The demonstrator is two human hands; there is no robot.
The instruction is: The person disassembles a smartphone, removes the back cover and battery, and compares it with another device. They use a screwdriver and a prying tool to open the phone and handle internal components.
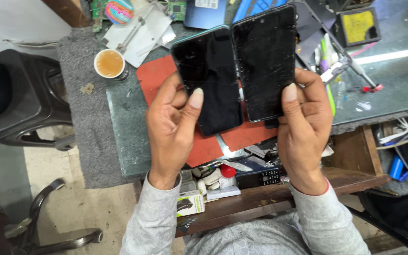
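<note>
Head view: the left hand [171, 127] is clamped on a dark phone [208, 80], thumb pressed on the glass, fingers behind. Right beside it, edges touching, the right hand [305, 125] grips a cracked phone [265, 61] the same way. Both hover above the red mat [154, 73] on the glass bench; a cup of tea [110, 63] sits left of the mat. These slabs look thin, stiff, slick and fragile, best pinched by the side edges, off the fractured glass.
</note>
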